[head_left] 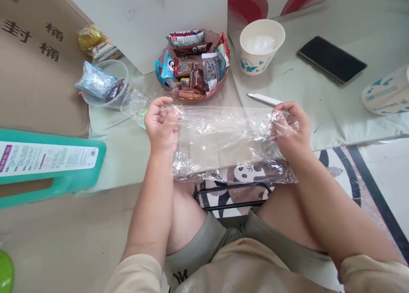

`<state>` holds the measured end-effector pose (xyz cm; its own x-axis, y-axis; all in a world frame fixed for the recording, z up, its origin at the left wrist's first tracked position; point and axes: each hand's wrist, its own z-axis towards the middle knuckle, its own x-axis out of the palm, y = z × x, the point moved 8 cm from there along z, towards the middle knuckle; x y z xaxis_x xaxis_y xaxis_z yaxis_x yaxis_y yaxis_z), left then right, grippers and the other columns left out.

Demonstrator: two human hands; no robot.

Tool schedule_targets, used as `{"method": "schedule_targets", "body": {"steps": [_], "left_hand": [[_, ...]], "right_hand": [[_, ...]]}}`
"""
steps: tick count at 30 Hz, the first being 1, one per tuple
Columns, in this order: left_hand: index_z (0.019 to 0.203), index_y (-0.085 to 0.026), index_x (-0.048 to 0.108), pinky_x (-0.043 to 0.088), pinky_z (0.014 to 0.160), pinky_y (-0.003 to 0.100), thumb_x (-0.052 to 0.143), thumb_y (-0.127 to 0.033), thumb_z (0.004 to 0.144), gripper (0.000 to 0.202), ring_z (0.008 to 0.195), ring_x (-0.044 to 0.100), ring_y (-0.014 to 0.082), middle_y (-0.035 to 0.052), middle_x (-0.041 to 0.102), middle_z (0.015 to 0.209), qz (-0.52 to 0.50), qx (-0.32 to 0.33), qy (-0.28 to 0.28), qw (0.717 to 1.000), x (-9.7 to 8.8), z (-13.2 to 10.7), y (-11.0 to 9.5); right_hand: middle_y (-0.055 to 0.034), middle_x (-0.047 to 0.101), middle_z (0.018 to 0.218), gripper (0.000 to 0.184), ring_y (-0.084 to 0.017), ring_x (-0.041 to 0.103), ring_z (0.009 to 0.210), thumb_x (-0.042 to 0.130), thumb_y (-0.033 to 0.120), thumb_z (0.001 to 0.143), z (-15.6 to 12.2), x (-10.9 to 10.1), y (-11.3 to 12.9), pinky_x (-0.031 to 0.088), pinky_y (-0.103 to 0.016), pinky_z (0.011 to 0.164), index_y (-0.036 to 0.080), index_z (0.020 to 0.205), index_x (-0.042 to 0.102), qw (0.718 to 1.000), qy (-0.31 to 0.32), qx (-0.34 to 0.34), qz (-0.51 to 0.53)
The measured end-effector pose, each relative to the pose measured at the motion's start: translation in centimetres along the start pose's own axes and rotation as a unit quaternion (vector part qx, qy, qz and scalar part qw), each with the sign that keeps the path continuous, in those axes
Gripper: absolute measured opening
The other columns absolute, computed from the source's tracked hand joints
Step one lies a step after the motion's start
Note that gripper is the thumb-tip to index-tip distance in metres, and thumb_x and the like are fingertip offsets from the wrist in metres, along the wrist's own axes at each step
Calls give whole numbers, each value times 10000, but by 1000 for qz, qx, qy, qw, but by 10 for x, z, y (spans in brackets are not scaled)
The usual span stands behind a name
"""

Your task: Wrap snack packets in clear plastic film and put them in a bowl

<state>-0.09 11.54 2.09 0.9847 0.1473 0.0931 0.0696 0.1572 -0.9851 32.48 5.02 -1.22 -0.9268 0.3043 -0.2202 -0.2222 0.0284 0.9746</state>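
A clear plastic bag [223,139] is stretched between my two hands, above the table's front edge and my lap. My left hand [162,124] pinches its upper left corner. At the opposite upper corner, the fingers of my right hand [292,129] are closed on the plastic. Through the bag I can see the tablecloth and a panda picture below. Just beyond it stands a pinkish scalloped bowl [191,98] full of wrapped snacks [194,67]. A white, slim-handled tool [264,99] lies behind the bag near my right hand, partly hidden by it.
A paper cup [255,65] with clear plastic inside and a black phone [332,59] are at the back right. Another patterned cup [385,93] stands far right. On the left are a clear tub [123,78] with wrapped items, a cardboard box [41,88] and a green jug [99,156].
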Motion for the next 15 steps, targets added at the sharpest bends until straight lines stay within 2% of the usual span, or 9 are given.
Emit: {"method": "schedule_targets", "body": {"steps": [2,4,6,8,10,12,15], "left_hand": [[1032,-293,651,475,505,229,919,-538,565,592,639,631,119,-17,671,779,-34,-77,97,992,15,-6,10],[1012,-252,669,568,602,273,932,-498,558,580,753,709,163,27,718,870,-5,-162,178,971,29,-17,24],[906,-218,665,576,580,268,901,-466,628,440,714,727,165,38,728,839,47,-201,177,962,29,-23,34],[886,-221,660,541,511,231,833,-478,731,346,638,718,140,27,732,819,65,-180,125,973,20,-21,33],[950,-241,668,483,434,205,782,-510,786,336,576,706,130,16,741,815,68,-149,94,982,12,-19,30],[1014,-244,673,440,394,198,808,-508,757,392,525,693,137,7,742,766,95,-154,131,975,12,-21,33],[985,-209,688,512,480,221,878,-393,667,414,559,706,158,11,740,709,163,-179,239,940,20,-29,46]], "right_hand": [[42,461,608,289,-118,418,456,635,565,902,3,-5,-2,346,-279,421,290,935,552,999,-24,-22,6],[38,478,623,337,-126,410,467,664,592,852,6,-8,-6,347,-291,437,300,986,559,999,-31,-18,32],[26,547,666,422,-128,428,483,735,597,764,7,-3,-11,362,-294,451,296,1016,581,998,14,16,65],[-9,641,764,422,-133,503,536,790,567,708,4,7,-12,406,-296,486,270,952,615,992,91,51,67],[-38,699,860,343,-150,589,628,803,509,726,0,10,-8,460,-303,548,244,838,615,991,123,49,31],[-27,700,829,290,-155,608,635,776,458,782,-1,3,-2,473,-305,560,247,785,578,996,81,35,5],[32,605,638,237,-138,492,477,739,432,814,0,-9,-3,388,-291,463,280,837,557,998,11,59,7]]}}
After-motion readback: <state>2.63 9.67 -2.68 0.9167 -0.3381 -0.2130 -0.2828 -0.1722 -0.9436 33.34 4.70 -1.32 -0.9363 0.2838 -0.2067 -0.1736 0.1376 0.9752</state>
